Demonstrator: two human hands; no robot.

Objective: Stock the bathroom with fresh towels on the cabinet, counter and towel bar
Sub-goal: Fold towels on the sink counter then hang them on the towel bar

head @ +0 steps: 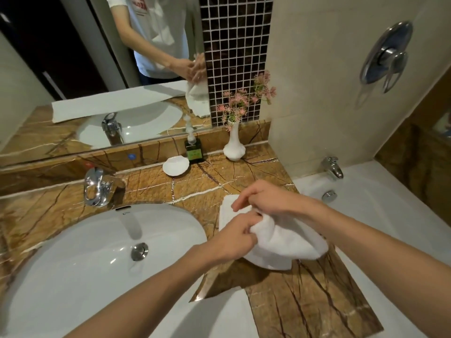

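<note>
Forearms reach in to the white towel (pixel 288 242), which lies on the surface (pixel 305 301) under the right hand (pixel 266 201) and just right of the left hand (pixel 234 237), both hands pinching its bunched left edge, its length trailing rightward.

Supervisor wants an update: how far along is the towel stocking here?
Done: a long white towel lies flat along the counter's front edge. In hand: the left hand and right hand both pinch a small white towel beside the sink, shaping it. Left: finishing that one; the cabinet and towel bar are out of view, so I cannot tell.
</note>
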